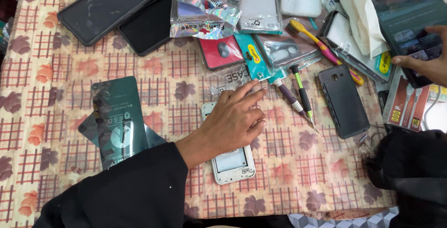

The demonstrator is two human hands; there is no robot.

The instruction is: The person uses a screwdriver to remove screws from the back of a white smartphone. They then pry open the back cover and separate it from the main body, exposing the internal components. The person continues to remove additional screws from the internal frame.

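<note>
Left hand (235, 123) lies palm down, open, fingers spread flat across the upper half of a white phone frame (231, 160), grasping nothing. Fingertips reach up-right, index tip almost at the teal-carded packet (253, 57). The phone frame lies flat on the table (60, 70), near centre, open side up. Its long axis runs nearly top to bottom in the head view, slightly tilted, lower end towards the near edge and a little right; upper end hidden under the hand.

Right hand (426, 60) is at the far right edge, thumb and fingers closed around a dark tablet (405, 16) with a lit screen, held tilted above the clutter.

Two screwdrivers (298, 98) lie just right of the left fingertips, side by side, tips pointing down-right. A dark grey back cover (343, 100) lies beyond them, long axis roughly vertical. A dark green screen-protector packet (118, 121) lies left of the black sleeve (139, 191). Black cases (109, 7) sit at the top left.
</note>
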